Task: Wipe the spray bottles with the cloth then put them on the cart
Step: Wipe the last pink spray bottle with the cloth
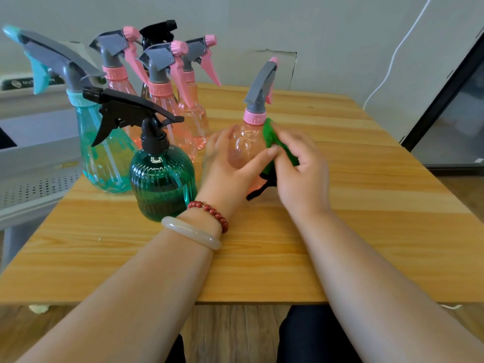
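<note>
A pink spray bottle (245,148) with a grey and pink trigger head stands upright on the wooden table (366,205). My left hand (225,163) grips its body from the left, thumb across the front. My right hand (298,169) holds a green cloth (272,138) against the bottle's right side. A dark edge of the cloth hangs down to the table. Part of the bottle's base is hidden behind my hands.
Several other spray bottles stand at the table's left: a dark green ribbed one (162,179) closest to my left wrist, a teal one (102,142), pink ones (162,100) and a black-headed one behind. A grey perforated cart (34,163) sits left of the table. A dark-framed panel (450,106) stands to the right.
</note>
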Motion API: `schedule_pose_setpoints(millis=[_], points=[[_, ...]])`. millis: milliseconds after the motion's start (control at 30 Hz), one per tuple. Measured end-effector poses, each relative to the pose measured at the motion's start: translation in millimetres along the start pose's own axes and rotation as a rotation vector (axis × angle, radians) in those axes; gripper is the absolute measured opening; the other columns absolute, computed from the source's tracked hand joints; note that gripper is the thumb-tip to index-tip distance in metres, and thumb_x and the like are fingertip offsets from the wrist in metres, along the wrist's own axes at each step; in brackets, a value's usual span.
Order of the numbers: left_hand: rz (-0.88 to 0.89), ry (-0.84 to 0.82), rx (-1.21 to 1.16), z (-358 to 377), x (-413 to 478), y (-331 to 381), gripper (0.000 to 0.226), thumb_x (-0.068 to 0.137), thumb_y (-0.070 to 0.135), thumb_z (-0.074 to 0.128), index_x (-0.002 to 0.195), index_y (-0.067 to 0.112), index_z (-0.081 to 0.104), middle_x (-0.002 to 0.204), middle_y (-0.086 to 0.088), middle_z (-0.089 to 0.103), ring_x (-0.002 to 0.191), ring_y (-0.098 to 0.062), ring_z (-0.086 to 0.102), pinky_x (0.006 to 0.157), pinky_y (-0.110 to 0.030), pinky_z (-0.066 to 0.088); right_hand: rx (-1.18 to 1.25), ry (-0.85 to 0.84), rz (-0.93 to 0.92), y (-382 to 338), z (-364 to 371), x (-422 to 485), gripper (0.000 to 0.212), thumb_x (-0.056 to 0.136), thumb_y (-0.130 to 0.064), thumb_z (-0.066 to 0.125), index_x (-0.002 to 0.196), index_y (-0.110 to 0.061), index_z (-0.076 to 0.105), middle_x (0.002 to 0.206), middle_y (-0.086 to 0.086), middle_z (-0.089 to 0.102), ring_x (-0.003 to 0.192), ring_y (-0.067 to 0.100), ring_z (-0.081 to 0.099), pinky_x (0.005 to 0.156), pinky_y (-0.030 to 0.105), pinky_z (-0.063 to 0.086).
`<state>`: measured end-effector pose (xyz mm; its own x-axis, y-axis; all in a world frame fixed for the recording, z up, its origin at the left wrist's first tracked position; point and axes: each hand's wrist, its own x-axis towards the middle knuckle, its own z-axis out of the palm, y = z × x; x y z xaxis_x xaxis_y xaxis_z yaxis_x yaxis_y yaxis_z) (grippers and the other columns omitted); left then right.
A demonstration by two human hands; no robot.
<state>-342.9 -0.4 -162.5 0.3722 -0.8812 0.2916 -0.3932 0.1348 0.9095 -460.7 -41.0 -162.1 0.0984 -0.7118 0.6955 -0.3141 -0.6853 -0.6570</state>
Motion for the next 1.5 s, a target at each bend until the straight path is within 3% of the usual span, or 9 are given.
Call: schedule_pose_setpoints(millis=[133,300,467,700,900,1100,1233,1333,1500], points=[[-0.003,0.059,0.003,-2,2,-1,0.072,0.083,0.040,0.076,0.145,0.023,0.043,0.139,0.006,0.043,0.120,-0.004,0.047,0.106,-0.024,0.041,-0.007,-0.098,0.221,2,-2,3,0.034,0.090,-0.002,0.056,0.116,-0.016,0.072,0.103,-0.011,0.067,0.104,0.004,0.060,0.091,0.012,0.043],[-0.028,0.055,-0.109,-1,0,-3,0.062,0.090,0.030,0.071,0.143,0.021,0.039,0.126,0.016,0.043,0.084,0.040,0.037,0.074,0.010,0.031,-0.030,-0.011,0.343,4,-6,5,0.029,0.093,-0.007,0.058,0.119,-0.015,0.070,0.105,-0.012,0.064,0.107,0.006,0.059,0.089,0.008,0.040],[-0.024,0.004,-0.188,3,1,-3,0.055,0.094,0.019,0.066,0.142,0.015,0.039,0.121,0.019,0.044,0.083,0.042,0.037,0.073,0.008,0.033,0.035,-0.043,-0.003,-2,1,0,0.037,0.090,-0.001,0.053,0.124,-0.012,0.066,0.112,-0.011,0.062,0.107,-0.008,0.054,0.095,0.007,0.036],[0.001,0.009,-0.156,2,0,-2,0.054,0.094,0.028,0.065,0.142,0.020,0.041,0.130,0.014,0.046,0.096,0.029,0.046,0.084,0.002,0.039,-0.037,-0.152,0.493,8,-6,7,0.034,0.091,-0.003,0.053,0.111,-0.022,0.074,0.095,-0.010,0.070,0.087,0.005,0.063,0.077,0.019,0.049],[0.013,-0.020,-0.120,2,-1,1,0.053,0.096,0.028,0.062,0.144,0.023,0.041,0.133,0.009,0.038,0.089,0.039,0.038,0.073,0.011,0.030,0.041,-0.005,0.048,-2,-2,1,0.036,0.091,-0.003,0.051,0.123,-0.011,0.066,0.116,-0.001,0.066,0.110,0.003,0.058,0.096,0.012,0.041],[0.005,-0.031,-0.169,0,-1,-1,0.060,0.096,0.029,0.063,0.148,0.029,0.034,0.142,0.008,0.041,0.123,0.005,0.043,0.099,-0.008,0.038,-0.005,-0.139,0.498,12,-7,9,0.035,0.091,-0.005,0.051,0.110,-0.023,0.074,0.095,-0.011,0.071,0.091,0.010,0.064,0.080,0.022,0.050],[0.012,-0.043,-0.231,2,-5,4,0.056,0.098,0.021,0.059,0.147,0.022,0.032,0.132,0.012,0.043,0.103,0.028,0.046,0.086,-0.002,0.043,0.126,0.012,0.333,6,-11,7,0.035,0.091,-0.002,0.052,0.108,-0.026,0.071,0.105,-0.011,0.070,0.101,0.002,0.062,0.090,0.017,0.047],[0.006,-0.055,-0.254,2,-4,3,0.049,0.099,0.018,0.057,0.144,0.018,0.037,0.139,0.004,0.050,0.114,0.011,0.054,0.090,-0.008,0.047,0.136,-0.014,0.142,0,-7,4,0.036,0.091,-0.002,0.050,0.116,-0.021,0.068,0.109,-0.014,0.065,0.106,-0.006,0.058,0.092,0.010,0.041],[0.001,-0.078,-0.275,0,-6,8,0.041,0.102,0.012,0.051,0.141,0.015,0.040,0.119,0.015,0.056,0.091,0.021,0.058,0.079,-0.005,0.046,-0.013,-0.152,0.440,7,-10,10,0.038,0.091,-0.003,0.049,0.104,-0.031,0.072,0.086,-0.014,0.069,0.076,0.003,0.059,0.063,0.010,0.042]])
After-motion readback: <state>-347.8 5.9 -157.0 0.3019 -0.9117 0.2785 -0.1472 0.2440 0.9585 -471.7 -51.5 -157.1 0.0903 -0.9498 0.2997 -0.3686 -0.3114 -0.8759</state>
